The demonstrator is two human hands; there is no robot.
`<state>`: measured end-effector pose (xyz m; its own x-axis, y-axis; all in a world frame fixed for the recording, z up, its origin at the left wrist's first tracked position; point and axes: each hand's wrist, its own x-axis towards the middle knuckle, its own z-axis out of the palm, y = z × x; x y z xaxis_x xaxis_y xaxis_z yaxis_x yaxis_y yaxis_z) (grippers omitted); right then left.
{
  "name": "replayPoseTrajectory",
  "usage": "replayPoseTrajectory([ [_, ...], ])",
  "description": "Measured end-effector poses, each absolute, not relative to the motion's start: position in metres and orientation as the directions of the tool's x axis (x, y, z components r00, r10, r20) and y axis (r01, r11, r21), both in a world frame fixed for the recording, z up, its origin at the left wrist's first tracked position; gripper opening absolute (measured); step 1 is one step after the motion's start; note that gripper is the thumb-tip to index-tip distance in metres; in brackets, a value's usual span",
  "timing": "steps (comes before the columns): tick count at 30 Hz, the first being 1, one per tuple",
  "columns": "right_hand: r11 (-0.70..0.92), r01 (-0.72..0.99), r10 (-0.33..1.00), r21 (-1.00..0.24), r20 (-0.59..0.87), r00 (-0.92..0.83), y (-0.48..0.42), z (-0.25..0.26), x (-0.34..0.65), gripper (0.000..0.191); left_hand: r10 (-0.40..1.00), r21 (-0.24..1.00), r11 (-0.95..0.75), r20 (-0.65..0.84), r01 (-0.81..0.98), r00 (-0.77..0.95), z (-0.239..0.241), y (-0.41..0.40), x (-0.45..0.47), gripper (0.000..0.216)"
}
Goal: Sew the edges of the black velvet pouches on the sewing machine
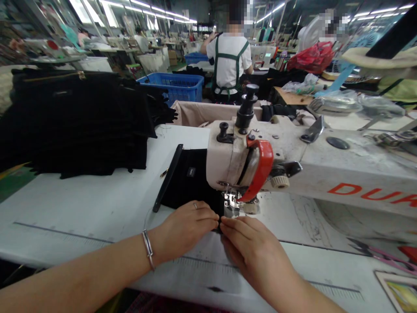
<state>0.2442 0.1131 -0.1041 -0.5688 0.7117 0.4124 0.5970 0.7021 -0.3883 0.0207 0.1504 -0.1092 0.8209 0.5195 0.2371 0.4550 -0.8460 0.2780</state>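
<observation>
A black fabric panel (185,182) with a small label and a zipper along its left edge lies on the white sewing table. Its right side runs under the presser foot (232,201) of the sewing machine (224,152). My left hand (185,226) rests over the panel's near edge, fingertips pinched on the cloth. Close beside it, my right hand (254,248) pinches the same near corner, just in front of the presser foot. The fingertips of both hands almost meet. Part of the panel is hidden behind the machine head.
A tall stack of black fabric pieces (74,121) stands on the left of the table (81,195). Pink-handled scissors (387,257) lie at the right. Behind the machine are a blue basket (185,87) and a person (230,61) with their back to me.
</observation>
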Motion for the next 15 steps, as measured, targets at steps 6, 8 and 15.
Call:
replayPoseTrajectory([
  [6, 0.708, 0.635, 0.695, -0.308, 0.465, -0.548, 0.128, -0.108, 0.244, 0.027, 0.521, 0.248, -0.851, 0.277, 0.463, 0.808, -0.112, 0.173, 0.024, 0.024],
  [8, 0.692, 0.657, 0.709, -0.3, 0.458, -0.537, 0.13, -0.112, 0.244, 0.028, 0.533, 0.244, -0.845, 0.298, 0.476, 0.792, -0.11, 0.18, 0.025, 0.022],
  [15, 0.653, 0.672, 0.752, -0.349, 0.403, -0.522, 0.136, -0.121, 0.244, 0.035, 0.575, 0.234, -0.818, 0.316, 0.525, 0.755, -0.108, 0.203, 0.03, 0.016],
])
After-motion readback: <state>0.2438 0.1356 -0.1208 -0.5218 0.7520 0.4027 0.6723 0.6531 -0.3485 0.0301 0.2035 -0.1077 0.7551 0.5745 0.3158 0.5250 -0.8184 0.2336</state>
